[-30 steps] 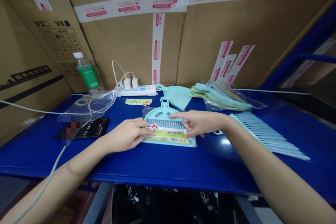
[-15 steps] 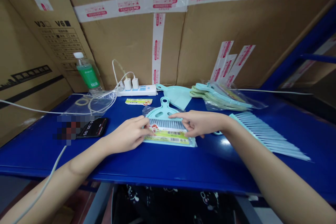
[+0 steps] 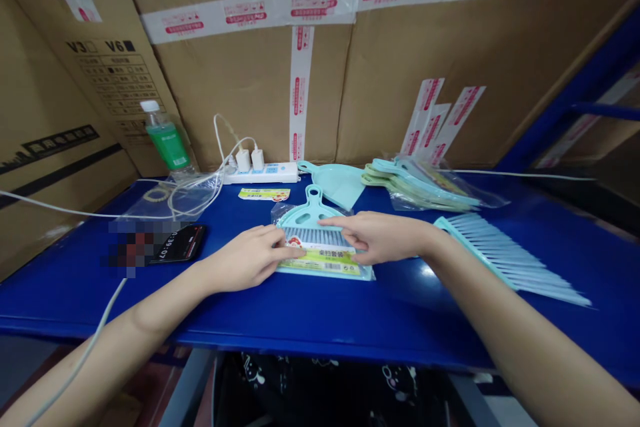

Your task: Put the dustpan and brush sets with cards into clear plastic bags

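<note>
The bagged dustpan-and-brush set [image 3: 316, 239] lies flat on the blue table [image 3: 300, 310] between the two hands, with its handle pointing away from them. The left hand [image 3: 247, 259] rests loosely spread fingers on its near-left edge, while the right hand [image 3: 383, 238] lays a straight forefinger across the bristles and bends its other fingers onto the label card [image 3: 320, 264]; neither hand pinches, and this seemingly keeps the slippery bag flat and steady. A loose brush [image 3: 505, 257] lies just outside the right wrist and a phone [image 3: 177, 243] left of the left hand, both clear of the packet.
</note>
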Motion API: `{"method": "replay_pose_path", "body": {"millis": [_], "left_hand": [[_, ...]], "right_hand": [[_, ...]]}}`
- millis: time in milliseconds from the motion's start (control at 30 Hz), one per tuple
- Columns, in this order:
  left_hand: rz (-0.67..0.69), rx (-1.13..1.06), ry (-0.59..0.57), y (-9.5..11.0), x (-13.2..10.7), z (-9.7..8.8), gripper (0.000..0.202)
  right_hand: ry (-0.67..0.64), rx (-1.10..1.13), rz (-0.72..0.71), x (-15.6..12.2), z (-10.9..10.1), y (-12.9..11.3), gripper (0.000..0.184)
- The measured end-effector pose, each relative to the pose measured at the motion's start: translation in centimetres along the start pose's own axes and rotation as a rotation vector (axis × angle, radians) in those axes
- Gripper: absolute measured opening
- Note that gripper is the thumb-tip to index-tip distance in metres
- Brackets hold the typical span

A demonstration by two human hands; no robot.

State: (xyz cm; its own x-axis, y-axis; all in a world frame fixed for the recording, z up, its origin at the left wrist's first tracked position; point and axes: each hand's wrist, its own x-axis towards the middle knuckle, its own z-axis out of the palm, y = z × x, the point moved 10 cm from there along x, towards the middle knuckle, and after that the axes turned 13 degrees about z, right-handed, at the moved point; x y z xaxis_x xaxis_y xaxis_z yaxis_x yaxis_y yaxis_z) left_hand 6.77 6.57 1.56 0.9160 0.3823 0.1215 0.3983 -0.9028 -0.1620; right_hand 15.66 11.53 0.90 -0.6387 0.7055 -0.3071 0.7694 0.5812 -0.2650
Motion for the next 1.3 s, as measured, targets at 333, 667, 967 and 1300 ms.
{"method": "replay_pose_path", "body": {"millis": [333, 667, 967, 1300], "left_hand": [[0.008, 0.019, -0.037, 0.2, 0.1, 0.3, 0.045], [-0.027, 0.077, -0.061, -0.2, 0.2, 0.3, 0.041], [-0.089, 0.068, -0.046, -0.8, -0.1, -0.5, 0.036], [-0.22, -0.029, 0.04, -2.2, -0.8, -1.4, 0.035]], "right_hand": [[0.049, -0.02, -0.165, -0.4, 0.6, -3.4, 0.065], [-0.058, 0.021, -0.05, -0.5, 1.0, -2.2, 0.06], [-0.1, -0.02, 0.073, -0.9, 0.9, -0.4, 0.054], [-0.106, 0.043, 0.107, -1.3, 0.6, 1.7, 0.045]]}}
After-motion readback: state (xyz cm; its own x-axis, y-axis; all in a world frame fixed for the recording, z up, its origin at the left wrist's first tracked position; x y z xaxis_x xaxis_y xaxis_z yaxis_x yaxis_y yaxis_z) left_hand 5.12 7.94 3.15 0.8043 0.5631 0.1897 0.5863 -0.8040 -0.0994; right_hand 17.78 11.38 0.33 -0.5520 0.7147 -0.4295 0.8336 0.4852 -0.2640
